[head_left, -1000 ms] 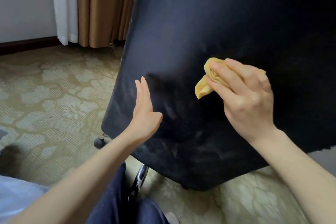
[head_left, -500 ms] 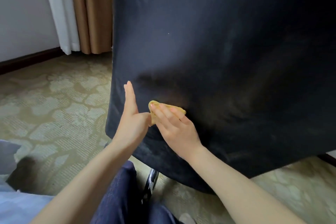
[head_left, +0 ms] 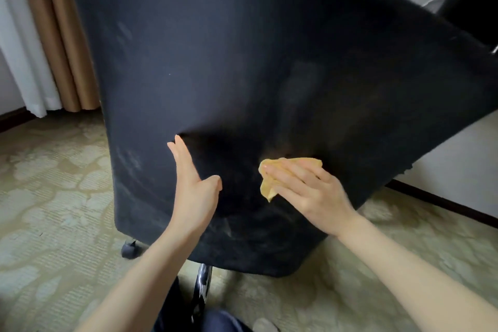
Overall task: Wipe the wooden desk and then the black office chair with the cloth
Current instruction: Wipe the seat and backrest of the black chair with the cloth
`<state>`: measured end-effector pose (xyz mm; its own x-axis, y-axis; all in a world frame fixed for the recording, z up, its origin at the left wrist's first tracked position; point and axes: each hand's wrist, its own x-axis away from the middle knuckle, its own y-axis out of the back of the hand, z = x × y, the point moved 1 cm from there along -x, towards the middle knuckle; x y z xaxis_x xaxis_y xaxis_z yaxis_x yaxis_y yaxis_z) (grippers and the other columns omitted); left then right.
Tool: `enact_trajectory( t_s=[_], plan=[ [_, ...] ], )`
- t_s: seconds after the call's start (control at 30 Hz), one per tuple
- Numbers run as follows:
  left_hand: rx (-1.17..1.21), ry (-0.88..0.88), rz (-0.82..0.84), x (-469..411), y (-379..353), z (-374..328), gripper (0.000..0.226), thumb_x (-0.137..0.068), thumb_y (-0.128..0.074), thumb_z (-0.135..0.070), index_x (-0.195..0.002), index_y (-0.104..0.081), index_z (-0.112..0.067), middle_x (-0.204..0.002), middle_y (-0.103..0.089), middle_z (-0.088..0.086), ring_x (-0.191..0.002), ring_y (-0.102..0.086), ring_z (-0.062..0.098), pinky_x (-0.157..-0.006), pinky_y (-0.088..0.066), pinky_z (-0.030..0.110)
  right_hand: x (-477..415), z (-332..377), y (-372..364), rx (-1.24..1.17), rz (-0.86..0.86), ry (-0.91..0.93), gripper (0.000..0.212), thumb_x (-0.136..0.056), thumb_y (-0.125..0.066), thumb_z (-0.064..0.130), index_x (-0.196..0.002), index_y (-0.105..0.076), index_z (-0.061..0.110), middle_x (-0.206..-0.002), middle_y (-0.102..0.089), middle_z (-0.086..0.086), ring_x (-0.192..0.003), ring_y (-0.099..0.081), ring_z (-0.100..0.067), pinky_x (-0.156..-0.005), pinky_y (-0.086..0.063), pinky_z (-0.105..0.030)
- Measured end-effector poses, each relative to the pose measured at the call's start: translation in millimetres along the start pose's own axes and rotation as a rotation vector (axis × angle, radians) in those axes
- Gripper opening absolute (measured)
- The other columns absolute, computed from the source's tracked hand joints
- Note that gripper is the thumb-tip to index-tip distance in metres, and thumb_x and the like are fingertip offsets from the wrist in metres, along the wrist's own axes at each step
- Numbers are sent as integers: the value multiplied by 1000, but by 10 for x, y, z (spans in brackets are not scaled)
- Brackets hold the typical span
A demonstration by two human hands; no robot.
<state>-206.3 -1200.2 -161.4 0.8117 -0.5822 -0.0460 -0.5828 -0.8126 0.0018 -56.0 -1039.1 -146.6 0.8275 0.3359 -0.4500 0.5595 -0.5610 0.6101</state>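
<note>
The black office chair (head_left: pixel 242 62) stands in front of me, its backrest facing me and rising away to the upper right. My right hand (head_left: pixel 304 191) presses the yellow cloth (head_left: pixel 267 187) flat against the lower backrest, fingers straight and pointing up-left; my thumb is hidden. My left hand (head_left: pixel 194 188) is nearer the chair's left edge, open, its fingers straight and braced against the fabric beside the cloth. Most of the backrest lies above and to the right of the cloth, so I judge the next stroke goes that way.

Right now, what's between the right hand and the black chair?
The yellow cloth lies between the right hand and the black chair, as the head view shows.
</note>
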Motion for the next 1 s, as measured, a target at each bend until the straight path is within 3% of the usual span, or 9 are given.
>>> enact_trajectory(
  t_s=[0.07,0.2,0.4,0.47,0.57,0.67,0.8,0.9,1.0],
  plan=[
    [-3,12,14,-7,-58,-20,96,-84,-45,6,-148,14,-34,-155,18,-17,-139,-5,1,-56,-23,-12,-156,-176,205,84,-98,-68,34,-92,-56,2,-121,-65,18,-134,-55,1,-125,-42,-19,-103,-36,-33],
    [-14,24,26,-25,-91,-13,97,-85,-44,4,-145,19,-39,-153,23,-19,-144,6,6,-79,-22,1,-639,-397,486,228,-371,-203,44,-95,-55,3,-132,-53,27,-134,-53,4,-121,-43,-17,-96,-45,-34],
    [-72,24,5,-81,-30,74,102,-82,-43,5,-140,19,-51,-157,12,-17,-142,-19,29,-52,-36,-1,-1091,-280,296,298,-610,-372,38,-96,-56,13,-130,-56,30,-129,-56,11,-116,-44,-14,-88,-49,-34],
    [-77,-3,-19,-146,-22,103,103,-82,-44,6,-140,20,-50,-154,19,-20,-142,-20,32,-56,-40,6,-1045,-116,78,264,-580,-346,39,-94,-59,17,-130,-56,31,-131,-52,13,-118,-43,-13,-92,-44,-31],
    [-66,-29,-38,-218,-16,126,103,-82,-47,6,-142,20,-45,-152,25,-21,-146,-4,14,-93,-33,14,-774,275,-268,182,-388,-238,39,-91,-61,21,-129,-58,29,-132,-55,14,-121,-41,-13,-95,-40,-29],
    [-94,-10,-37,-310,31,116,105,-80,-48,7,-144,19,-42,-154,21,-19,-145,-11,18,-113,-26,35,-434,644,-568,41,-187,-183,30,-93,-58,19,-122,-64,22,-128,-60,11,-114,-52,-12,-87,-49,-28],
    [-157,25,-55,-439,141,99,103,-80,-47,5,-144,18,-42,-155,17,-19,-142,-22,29,-102,-37,42,-33,818,-664,-1,56,51,29,-92,-56,23,-118,-67,19,-127,-60,9,-118,-53,-13,-91,-46,-30],
    [-186,50,-43,-551,239,101,100,-81,-48,3,-146,16,-37,-155,17,-18,-142,-19,14,-85,-34,15,243,736,-553,-20,141,139,29,-87,-64,21,-115,-68,15,-126,-61,6,-115,-57,-13,-89,-49,-30],
    [-176,88,-31,-667,381,33,96,-80,-50,1,-150,6,-33,-158,7,-14,-118,-27,0,-78,-30,15,414,530,-320,65,111,164,28,-93,-53,15,-118,-66,15,-127,-60,7,-118,-49,-15,-96,-43,-30]
  ],
)
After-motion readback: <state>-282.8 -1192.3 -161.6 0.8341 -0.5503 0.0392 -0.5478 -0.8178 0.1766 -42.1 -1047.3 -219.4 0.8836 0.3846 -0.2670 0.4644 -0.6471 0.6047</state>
